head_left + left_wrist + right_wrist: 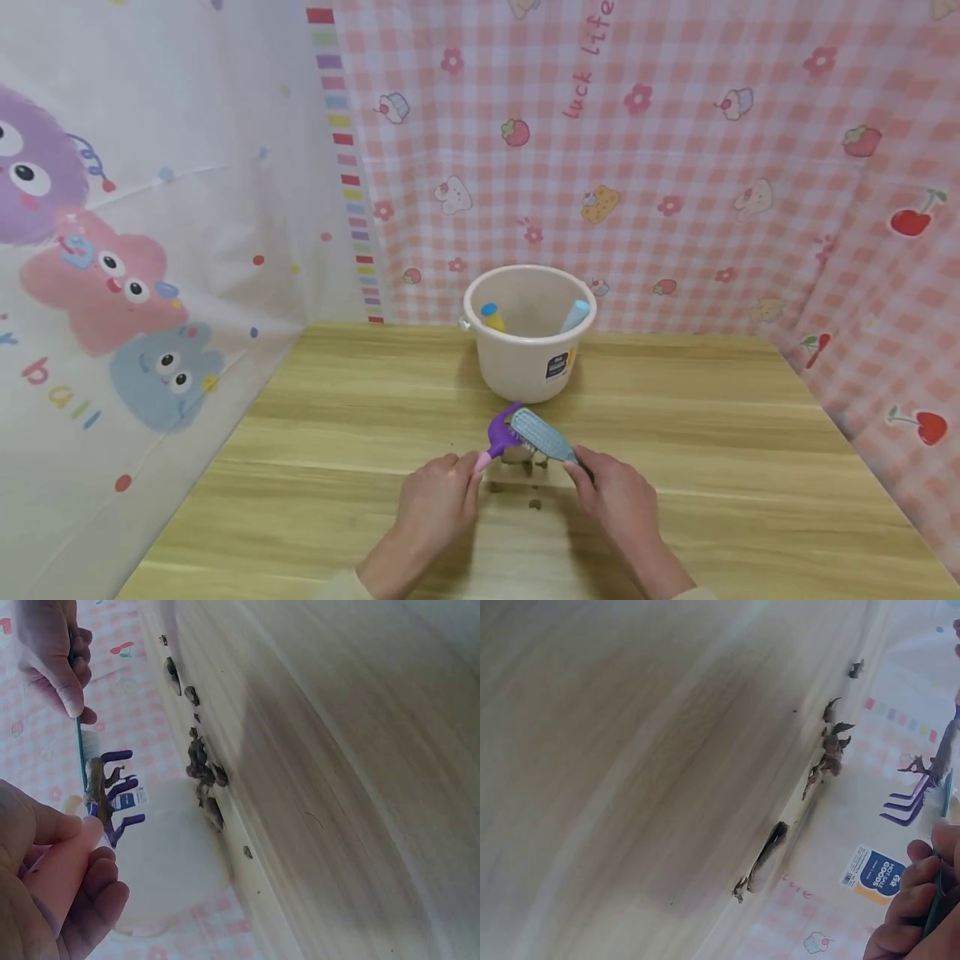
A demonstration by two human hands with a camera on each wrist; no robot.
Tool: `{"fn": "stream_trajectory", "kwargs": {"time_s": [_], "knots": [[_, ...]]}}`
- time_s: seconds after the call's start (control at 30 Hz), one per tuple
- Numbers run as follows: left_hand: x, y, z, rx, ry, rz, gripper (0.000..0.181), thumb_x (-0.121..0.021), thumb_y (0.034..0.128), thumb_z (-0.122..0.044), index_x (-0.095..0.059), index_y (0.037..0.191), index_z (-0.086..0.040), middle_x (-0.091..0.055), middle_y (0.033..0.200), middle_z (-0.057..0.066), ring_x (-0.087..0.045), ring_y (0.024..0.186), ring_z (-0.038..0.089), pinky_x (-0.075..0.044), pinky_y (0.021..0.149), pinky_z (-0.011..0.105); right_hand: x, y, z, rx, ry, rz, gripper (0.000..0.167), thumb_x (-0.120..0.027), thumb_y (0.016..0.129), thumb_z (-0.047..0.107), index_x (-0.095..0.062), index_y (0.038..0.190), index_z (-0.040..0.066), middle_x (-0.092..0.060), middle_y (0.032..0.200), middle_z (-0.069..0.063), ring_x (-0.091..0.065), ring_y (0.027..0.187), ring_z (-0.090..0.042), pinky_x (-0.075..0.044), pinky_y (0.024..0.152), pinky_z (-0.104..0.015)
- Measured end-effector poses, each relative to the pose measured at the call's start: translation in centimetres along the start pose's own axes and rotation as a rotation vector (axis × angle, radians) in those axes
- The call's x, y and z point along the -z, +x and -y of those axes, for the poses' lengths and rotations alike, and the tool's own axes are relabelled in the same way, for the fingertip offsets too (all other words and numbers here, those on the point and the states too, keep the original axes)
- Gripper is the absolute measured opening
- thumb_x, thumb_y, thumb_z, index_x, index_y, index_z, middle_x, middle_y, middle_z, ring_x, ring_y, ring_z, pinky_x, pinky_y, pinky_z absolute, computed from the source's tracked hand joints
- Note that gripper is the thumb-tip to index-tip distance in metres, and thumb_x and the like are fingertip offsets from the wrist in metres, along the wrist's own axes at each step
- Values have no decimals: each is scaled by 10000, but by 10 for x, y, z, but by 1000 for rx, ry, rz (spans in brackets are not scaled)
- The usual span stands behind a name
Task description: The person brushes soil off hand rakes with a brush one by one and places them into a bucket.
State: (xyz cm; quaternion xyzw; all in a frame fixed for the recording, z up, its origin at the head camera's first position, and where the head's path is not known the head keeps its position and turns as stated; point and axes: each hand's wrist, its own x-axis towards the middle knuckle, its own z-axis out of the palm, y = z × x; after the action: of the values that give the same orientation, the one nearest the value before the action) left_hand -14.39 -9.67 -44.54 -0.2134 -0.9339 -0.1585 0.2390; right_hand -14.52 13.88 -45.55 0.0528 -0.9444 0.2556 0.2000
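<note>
My left hand (438, 498) grips the pink handle (64, 874) of a small purple hand rake (498, 433), its bent tines (124, 785) pointing away from the palm. Some brown-grey matter sits on the rake head. In my right hand (618, 498) is a light blue brush (542, 433), held by its dark handle. Its pale bristles (933, 804) meet or nearly meet the rake head. Beneath the tools, brown-grey clumps (197, 757) lie on the wooden surface (360, 400); their kind is unclear, like dried leaves or mud. A few smaller bits (535, 504) lie nearer me.
Just behind the tools stands a cream bucket (517, 367) with a label on its front. Inside it are a yellow item with a blue end (492, 317) and a light blue item (575, 315). Patterned cloths (675, 150) hang behind and at both sides.
</note>
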Motion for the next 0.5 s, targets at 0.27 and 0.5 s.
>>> {"fn": "stream_trajectory", "kwargs": {"time_s": [0.27, 0.5], "knots": [[-1, 0, -1, -6, 2, -11, 94, -749, 840, -127, -686, 881, -71, -518, 620, -9, -478, 505, 122, -384, 417, 234, -7, 3, -5, 16, -78, -21, 126, -735, 898, 278, -741, 1009, 218, -529, 635, 51, -522, 521, -203, -356, 417, -351], [-2, 0, -1, 7, 1, -7, 92, -745, 851, -129, -685, 876, -65, -521, 616, -4, -477, 502, 125, -381, 414, 234, -9, 4, -5, 62, -108, -66, 124, -743, 888, 268, -729, 991, 202, -522, 632, 36, -566, 541, -256, -357, 404, -355]]}}
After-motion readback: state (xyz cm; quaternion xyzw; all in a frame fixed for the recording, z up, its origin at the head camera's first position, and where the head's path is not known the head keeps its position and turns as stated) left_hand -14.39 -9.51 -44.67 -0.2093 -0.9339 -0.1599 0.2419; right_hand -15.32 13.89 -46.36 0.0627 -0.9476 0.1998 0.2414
